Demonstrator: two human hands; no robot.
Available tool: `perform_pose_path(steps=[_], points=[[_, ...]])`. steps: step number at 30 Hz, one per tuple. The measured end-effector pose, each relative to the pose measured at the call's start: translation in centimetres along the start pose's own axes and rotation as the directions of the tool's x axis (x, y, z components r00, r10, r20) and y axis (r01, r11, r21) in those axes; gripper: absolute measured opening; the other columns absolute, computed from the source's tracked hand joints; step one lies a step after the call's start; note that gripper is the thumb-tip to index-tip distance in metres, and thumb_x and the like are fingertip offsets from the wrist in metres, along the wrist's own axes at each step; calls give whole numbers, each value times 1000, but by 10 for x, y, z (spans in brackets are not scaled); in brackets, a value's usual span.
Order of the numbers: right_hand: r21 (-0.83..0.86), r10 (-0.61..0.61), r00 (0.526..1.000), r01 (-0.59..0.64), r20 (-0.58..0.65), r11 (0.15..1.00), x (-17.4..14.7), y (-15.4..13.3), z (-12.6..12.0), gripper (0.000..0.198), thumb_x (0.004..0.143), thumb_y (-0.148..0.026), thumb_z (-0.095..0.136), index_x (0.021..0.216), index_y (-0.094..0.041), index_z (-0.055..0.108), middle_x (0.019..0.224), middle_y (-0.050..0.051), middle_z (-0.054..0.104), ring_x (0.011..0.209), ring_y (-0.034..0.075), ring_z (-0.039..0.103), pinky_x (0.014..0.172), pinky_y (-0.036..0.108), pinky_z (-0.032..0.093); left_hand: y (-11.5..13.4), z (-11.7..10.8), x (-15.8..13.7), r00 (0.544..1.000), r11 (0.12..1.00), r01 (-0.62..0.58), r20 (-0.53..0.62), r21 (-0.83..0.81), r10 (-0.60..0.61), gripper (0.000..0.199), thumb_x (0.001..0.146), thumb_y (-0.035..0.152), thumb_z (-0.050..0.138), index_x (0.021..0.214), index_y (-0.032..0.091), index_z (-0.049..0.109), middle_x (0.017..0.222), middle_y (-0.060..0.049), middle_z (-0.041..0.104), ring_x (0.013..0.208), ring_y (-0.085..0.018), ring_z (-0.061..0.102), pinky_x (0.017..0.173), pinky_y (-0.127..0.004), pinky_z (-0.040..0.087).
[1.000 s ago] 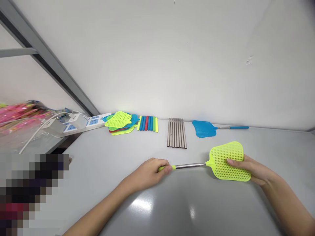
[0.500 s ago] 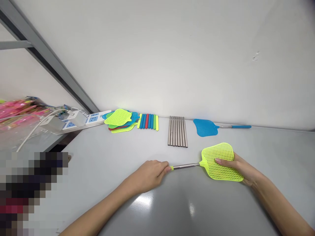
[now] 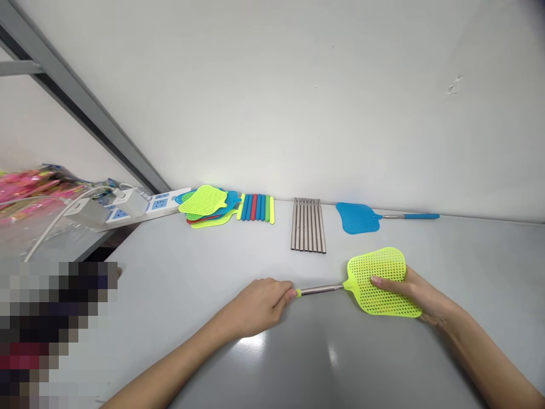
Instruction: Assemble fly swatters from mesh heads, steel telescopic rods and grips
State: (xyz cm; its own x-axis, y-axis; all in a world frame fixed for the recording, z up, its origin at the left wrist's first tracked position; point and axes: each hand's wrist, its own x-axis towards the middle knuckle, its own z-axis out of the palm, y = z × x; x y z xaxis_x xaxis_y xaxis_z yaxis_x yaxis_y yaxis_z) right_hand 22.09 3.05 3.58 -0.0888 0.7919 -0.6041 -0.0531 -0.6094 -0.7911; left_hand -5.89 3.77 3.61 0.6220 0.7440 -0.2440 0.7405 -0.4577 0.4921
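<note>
My left hand [image 3: 266,307] is wrapped round the grip of a yellow-green fly swatter [image 3: 374,267]; only a bit of that grip shows past the fingers. A silvery metal rod [image 3: 321,289] joins the grip to the perforated head. On the right, my right hand [image 3: 409,289] grips the head, thumb on top and the other fingers hidden beneath. Behind it on the table lies a blue fly swatter [image 3: 360,218] with rod and blue handle. A row of metal rods [image 3: 308,227] lies left of that one. Coloured handles [image 3: 258,208] lie side by side farther left, next to stacked swatter heads [image 3: 203,201].
The grey table [image 3: 170,295] meets a white wall [image 3: 306,102] at the back. At the left stands a white power strip [image 3: 159,204] with plugged-in adapters [image 3: 89,213] and a cable. Beyond it are pink items in clear plastic [image 3: 29,193]. A grey metal frame [image 3: 93,102] slants above.
The rod between the left hand and the swatter head shows slightly shorter, its thin neck no longer visible. Both hands keep their hold. The view has shifted slightly.
</note>
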Motion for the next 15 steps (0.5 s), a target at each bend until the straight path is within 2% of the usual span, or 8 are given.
perform_pose_path(steps=[6, 11, 15], points=[[34, 32, 999, -33, 25, 999, -5, -4, -2, 31, 63, -27, 69, 89, -20, 56, 86, 7, 67, 75, 24, 63, 62, 33, 52, 0, -1, 2, 999, 999, -28, -38, 39, 29, 39, 89, 36, 17, 67, 19, 45, 55, 1, 45, 54, -14, 43, 54, -25, 28], [10, 66, 997, -65, -51, 998, -6, -5, 3, 26, 61, -28, 69, 84, -20, 59, 83, 7, 67, 69, 23, 63, 55, 29, 51, 5, -6, 0, 999, 996, 9, -49, 88, -5, 40, 88, 36, 17, 68, 18, 46, 55, 0, 46, 51, -14, 43, 50, -25, 25], [5, 38, 998, -37, -50, 999, -7, -5, 3, 30, 59, -31, 69, 85, -20, 59, 84, 8, 67, 71, 25, 63, 56, 30, 51, 7, -10, -2, 997, 997, -1, -74, 73, 6, 39, 89, 36, 18, 69, 19, 47, 56, -1, 48, 53, -14, 45, 50, -25, 25]])
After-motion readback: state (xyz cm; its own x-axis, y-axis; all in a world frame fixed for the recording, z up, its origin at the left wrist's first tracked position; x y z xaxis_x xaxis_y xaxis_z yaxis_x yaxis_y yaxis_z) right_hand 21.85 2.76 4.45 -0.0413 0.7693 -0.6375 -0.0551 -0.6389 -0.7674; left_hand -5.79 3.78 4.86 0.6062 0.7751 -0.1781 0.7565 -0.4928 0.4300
